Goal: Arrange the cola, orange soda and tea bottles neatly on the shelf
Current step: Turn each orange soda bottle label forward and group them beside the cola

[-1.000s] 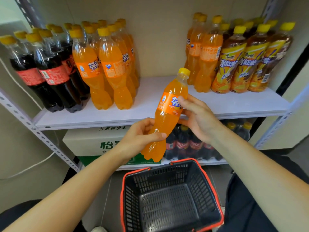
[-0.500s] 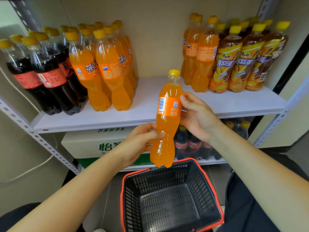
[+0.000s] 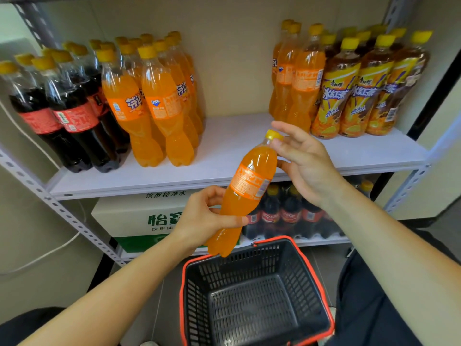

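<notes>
Shelf, left end: dark cola bottles with red labels and yellow caps (image 3: 62, 116) stand in rows on the white shelf board (image 3: 237, 146); a cluster of orange soda bottles (image 3: 149, 108) stands just beside them.
Left hand (image 3: 207, 218): curled round the lower body of a single plastic orange soda bottle (image 3: 247, 188), thumb across its front.
Single bottle: held in front of the shelf edge, above a black plastic basket with a red rim (image 3: 249, 295); tilted, yellow cap up and to the right.
Right hand (image 3: 306, 163): fingers spread and relaxed; fingertips touch the neck beside the cap.
Shelf, right end: a second orange soda group (image 3: 296, 78); then brown tea bottles with yellow labels (image 3: 361, 96).
</notes>
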